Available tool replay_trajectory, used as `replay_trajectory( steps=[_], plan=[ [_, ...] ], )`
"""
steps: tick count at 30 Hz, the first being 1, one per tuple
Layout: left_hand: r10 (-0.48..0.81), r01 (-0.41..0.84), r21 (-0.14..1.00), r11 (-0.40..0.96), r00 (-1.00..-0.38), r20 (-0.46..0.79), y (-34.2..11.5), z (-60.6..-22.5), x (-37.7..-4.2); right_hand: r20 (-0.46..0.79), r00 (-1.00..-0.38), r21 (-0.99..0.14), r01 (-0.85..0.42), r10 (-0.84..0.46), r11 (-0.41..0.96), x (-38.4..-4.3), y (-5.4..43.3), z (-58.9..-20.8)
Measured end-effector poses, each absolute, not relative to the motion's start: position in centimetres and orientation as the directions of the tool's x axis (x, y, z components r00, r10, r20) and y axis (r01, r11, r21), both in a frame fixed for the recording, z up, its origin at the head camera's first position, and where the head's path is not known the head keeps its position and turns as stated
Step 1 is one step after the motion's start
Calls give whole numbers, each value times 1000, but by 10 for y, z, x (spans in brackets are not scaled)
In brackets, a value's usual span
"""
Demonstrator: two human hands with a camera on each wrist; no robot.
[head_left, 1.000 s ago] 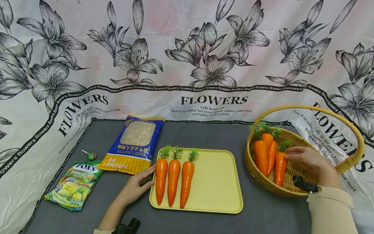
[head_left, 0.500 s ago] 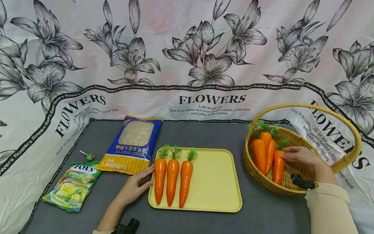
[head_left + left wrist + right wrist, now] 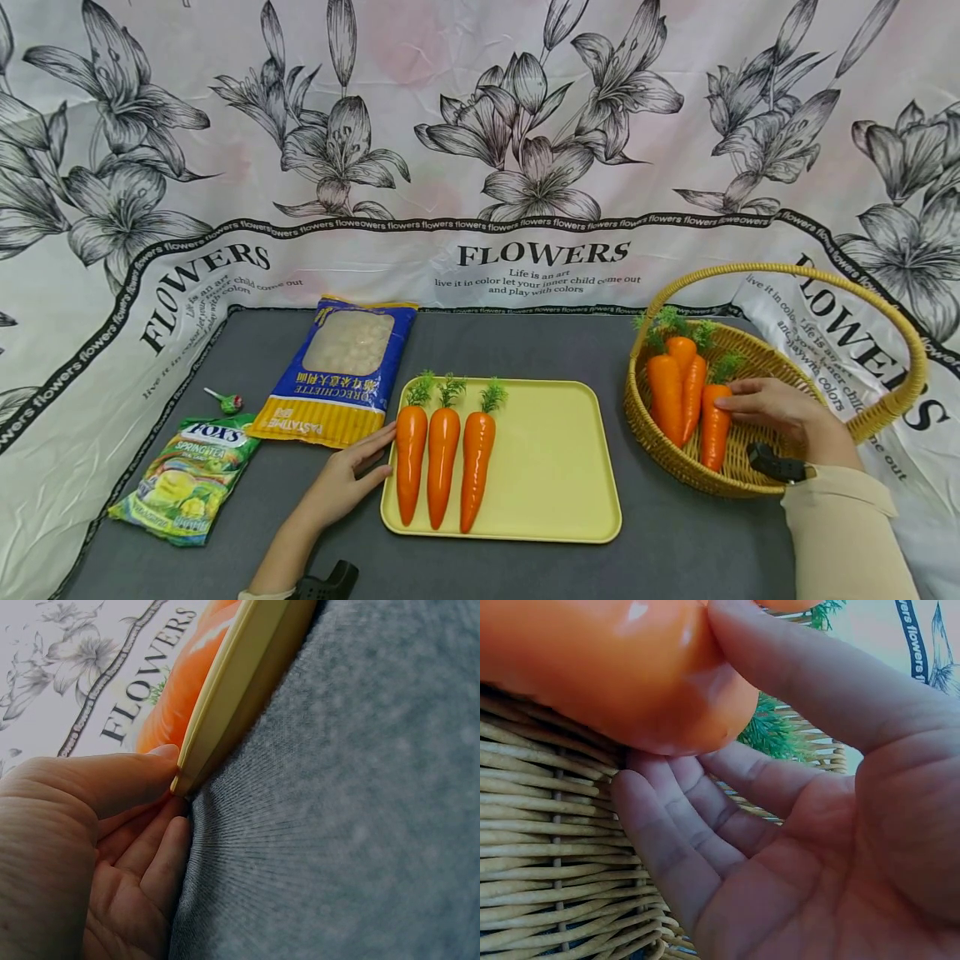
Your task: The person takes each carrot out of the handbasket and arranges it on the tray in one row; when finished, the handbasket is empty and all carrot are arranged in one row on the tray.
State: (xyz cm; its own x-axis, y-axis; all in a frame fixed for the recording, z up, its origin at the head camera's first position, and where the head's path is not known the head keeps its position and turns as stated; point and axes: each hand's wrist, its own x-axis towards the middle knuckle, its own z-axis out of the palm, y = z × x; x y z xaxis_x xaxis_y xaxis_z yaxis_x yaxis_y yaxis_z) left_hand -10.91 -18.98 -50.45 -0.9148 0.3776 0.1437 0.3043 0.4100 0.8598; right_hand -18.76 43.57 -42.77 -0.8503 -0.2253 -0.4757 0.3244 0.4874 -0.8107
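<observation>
In the basket, my right hand (image 3: 776, 408) holds an orange carrot (image 3: 715, 429) near its leafy end. The right wrist view shows the thumb on top of this carrot (image 3: 675, 682) and the other fingers curled under it, against the wicker. Several other carrots (image 3: 666, 396) lean together at the basket's left. My left hand (image 3: 345, 483) rests at the left edge of a yellow tray (image 3: 555, 467), its thumb and fingers apart; up close the thumb tip touches the tray rim (image 3: 217, 712). Three carrots (image 3: 444, 467) lie side by side on the tray, leaves away from me.
The wicker basket (image 3: 750, 483) has a tall arched handle (image 3: 911, 333) rising over my right hand. Left of the tray lie a blue and yellow pasta bag (image 3: 322, 392), a green candy bag (image 3: 183, 483) and a lollipop (image 3: 230, 403). A flower-printed cloth (image 3: 540, 279) hangs behind.
The right hand and the carrot it holds have stayed in the basket, moving only slightly. The left hand stays at the tray's edge. The whole head view has shifted a little.
</observation>
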Motion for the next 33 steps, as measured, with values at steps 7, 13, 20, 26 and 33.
replay_trajectory(
  steps=[7, 13, 20, 26, 33],
  plan=[
    [378, 295, 868, 400, -916, 138, -190, -506, -109, -414, -890, -844, 299, -188, 445, -186, 435, -425],
    [370, 288, 865, 411, -920, 131, -189, -504, -108, -395, -903, -863, 300, -172, 407, -187, 436, -422],
    [359, 276, 856, 438, -926, 115, -186, -497, -105, -338, -935, -918, 303, -104, 257, -188, 435, -418],
    [360, 266, 868, 419, -926, 110, -189, -504, -109, -272, -957, -950, 250, -100, 186, -185, 436, -417],
    [373, 278, 869, 409, -920, 119, -189, -504, -109, -230, -968, -943, 197, -97, 268, -180, 436, -418]
  ],
)
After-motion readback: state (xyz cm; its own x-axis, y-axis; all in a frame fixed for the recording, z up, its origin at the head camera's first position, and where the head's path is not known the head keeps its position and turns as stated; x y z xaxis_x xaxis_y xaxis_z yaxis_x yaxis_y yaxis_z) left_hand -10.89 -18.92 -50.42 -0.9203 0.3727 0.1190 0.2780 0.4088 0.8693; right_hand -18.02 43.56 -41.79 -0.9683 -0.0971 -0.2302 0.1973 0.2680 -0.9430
